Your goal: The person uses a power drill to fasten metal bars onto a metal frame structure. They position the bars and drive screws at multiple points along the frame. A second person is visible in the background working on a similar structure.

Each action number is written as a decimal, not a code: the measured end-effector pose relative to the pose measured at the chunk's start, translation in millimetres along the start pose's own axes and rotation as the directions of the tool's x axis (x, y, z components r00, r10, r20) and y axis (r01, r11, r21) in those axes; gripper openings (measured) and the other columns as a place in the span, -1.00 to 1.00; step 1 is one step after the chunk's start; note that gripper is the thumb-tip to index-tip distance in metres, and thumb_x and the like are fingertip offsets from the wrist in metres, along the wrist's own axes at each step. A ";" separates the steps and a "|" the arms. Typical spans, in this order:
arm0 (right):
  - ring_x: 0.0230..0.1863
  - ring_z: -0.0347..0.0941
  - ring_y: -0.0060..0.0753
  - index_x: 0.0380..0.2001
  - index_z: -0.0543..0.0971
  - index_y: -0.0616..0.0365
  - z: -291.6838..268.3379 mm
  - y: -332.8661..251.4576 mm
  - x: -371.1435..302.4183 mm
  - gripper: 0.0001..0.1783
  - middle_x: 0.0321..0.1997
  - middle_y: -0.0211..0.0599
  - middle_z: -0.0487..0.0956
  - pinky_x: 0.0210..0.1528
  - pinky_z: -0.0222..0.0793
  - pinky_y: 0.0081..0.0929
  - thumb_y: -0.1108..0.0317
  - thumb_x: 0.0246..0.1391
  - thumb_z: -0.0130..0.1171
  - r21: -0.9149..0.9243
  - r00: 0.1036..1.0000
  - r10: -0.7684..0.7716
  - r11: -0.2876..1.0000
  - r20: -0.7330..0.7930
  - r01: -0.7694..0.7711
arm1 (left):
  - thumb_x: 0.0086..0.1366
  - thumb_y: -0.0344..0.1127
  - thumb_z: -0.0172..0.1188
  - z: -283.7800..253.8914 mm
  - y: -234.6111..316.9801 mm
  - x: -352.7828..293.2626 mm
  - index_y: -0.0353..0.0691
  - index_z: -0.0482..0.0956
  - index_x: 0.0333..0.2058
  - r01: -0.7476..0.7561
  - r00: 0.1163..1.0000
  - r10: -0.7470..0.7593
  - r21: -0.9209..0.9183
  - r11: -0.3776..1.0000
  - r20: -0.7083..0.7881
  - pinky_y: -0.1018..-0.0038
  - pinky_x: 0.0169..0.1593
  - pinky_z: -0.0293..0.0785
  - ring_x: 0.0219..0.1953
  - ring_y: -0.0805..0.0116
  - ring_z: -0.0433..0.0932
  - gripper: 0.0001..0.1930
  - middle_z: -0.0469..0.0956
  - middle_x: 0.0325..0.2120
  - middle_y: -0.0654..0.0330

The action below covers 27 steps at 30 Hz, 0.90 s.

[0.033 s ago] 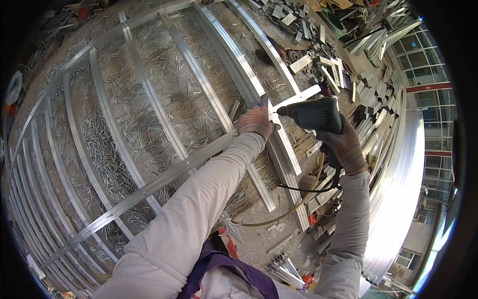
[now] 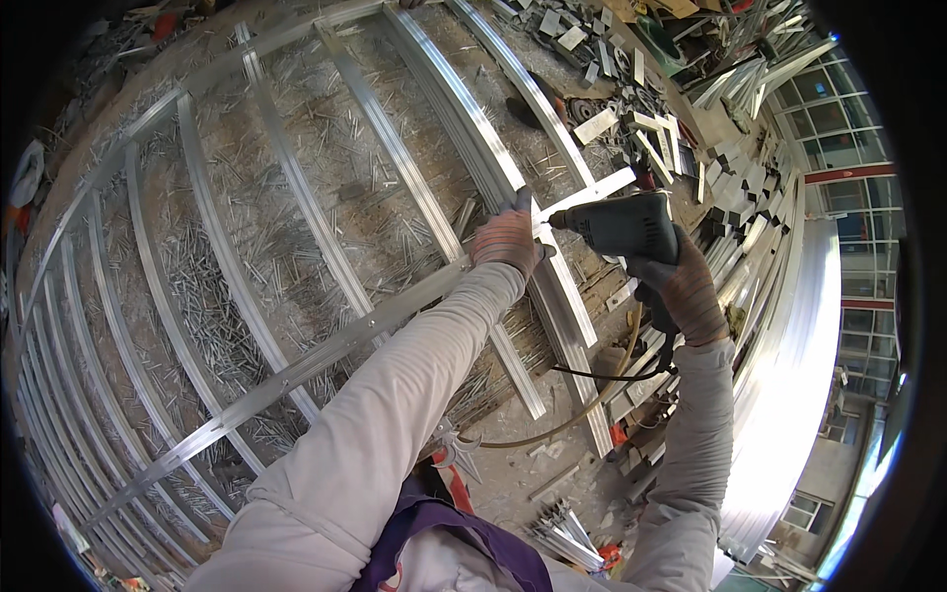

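Note:
My gloved right hand (image 2: 690, 298) grips a dark green power drill (image 2: 629, 227) by its handle. The drill lies level, and its tip points left at a metal joint beside my left hand. My gloved left hand (image 2: 503, 240) is closed on the long aluminium cross rail (image 2: 330, 352) where it passes over a lengthwise aluminium profile (image 2: 462, 94). Part of the rail is hidden under my left hand and forearm; its far end (image 2: 604, 188) sticks out past the drill. Whether the tip touches the metal is too small to tell.
Several parallel aluminium slats (image 2: 286, 168) spread to the left under the rail. Loose metal offcuts (image 2: 212, 296) litter the ground between them. Cut blocks (image 2: 572, 39) lie at the far right, and long bright profiles (image 2: 789, 385) are stacked at right. A cable (image 2: 552, 432) curves below the drill.

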State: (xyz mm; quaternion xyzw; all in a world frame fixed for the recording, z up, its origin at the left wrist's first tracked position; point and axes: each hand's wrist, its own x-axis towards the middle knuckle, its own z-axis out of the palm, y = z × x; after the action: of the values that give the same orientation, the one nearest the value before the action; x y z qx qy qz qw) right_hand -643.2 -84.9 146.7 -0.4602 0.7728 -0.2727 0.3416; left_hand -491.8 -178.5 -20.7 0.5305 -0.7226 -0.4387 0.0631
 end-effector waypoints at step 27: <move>-0.55 0.55 -0.33 -0.09 0.45 0.25 11.1 -39.2 28.4 -0.49 -0.47 -0.16 0.58 -0.47 0.50 -0.38 0.34 -0.19 0.28 -0.460 0.991 -0.115 0.877 0.073 0.136 | 0.02 0.09 0.38 -4.7 5.1 -3.5 -0.07 -0.07 0.36 0.036 0.999 -0.037 0.031 0.999 0.024 0.20 0.02 0.47 0.01 0.06 0.52 0.05 0.47 0.01 -0.03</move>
State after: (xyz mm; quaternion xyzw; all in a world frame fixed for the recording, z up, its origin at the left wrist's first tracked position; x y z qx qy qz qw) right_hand -623.8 -128.3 160.8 -0.5834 0.7765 -0.0916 0.2197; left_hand -491.3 -178.0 -13.0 0.5390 -0.7204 -0.4349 0.0380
